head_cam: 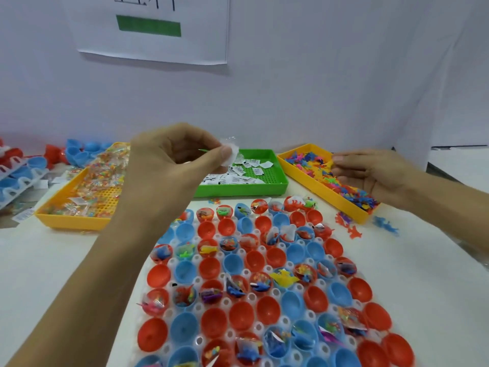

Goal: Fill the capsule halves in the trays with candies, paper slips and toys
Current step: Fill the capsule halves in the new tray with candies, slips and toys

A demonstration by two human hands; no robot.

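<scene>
A clear tray (239,275) of red and blue capsule halves fills the near table; some halves hold candy packets and small toys, others are bare. My left hand (182,152) hovers above the tray's far end, fingers pinched on a white paper slip and a clear packet (229,151). My right hand (370,173) rests in the yellow tray of small colourful toys (312,173) at the right, fingers curled among them; whether it grips one is unclear. Paper slips lie in the green tray (275,186). Candy packets fill the yellow tray (71,221) at the left.
Stacked trays with spare blue and red capsule halves (23,168) sit at the far left. A few loose toys (352,226) lie on the table beside the right yellow tray. A white wall with a paper sign (153,27) stands close behind the trays.
</scene>
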